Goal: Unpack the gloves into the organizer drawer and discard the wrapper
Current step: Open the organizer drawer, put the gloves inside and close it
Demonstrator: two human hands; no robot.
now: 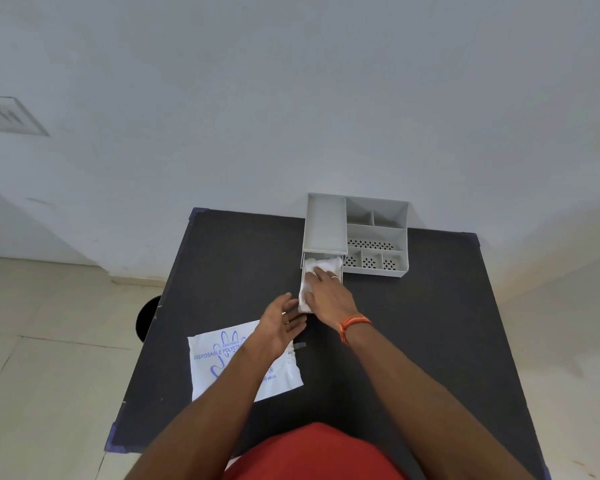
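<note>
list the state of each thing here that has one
drawer: pulled out, open
gloves: in the drawer, pressed down by the right hand
right hand: flat on the gloves
left hand: open, at the drawer front, holding nothing
wrapper: flat on the table, not discarded
organizer: upright, top compartments look empty

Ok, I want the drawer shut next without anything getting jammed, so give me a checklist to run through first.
1. Drawer pulled out of the organizer: ok.
2. Gloves inside the drawer: ok, though bunched up; whether they sit below the rim, cannot tell.
3. Right hand clear of the drawer: not ok, it presses on the gloves.
4. Left hand clear of the drawer front: not ok, it is open right at the front end.
5. Wrapper discarded: not ok, it lies on the table under the left forearm.
6. Wrapper emptied: cannot tell.
</note>
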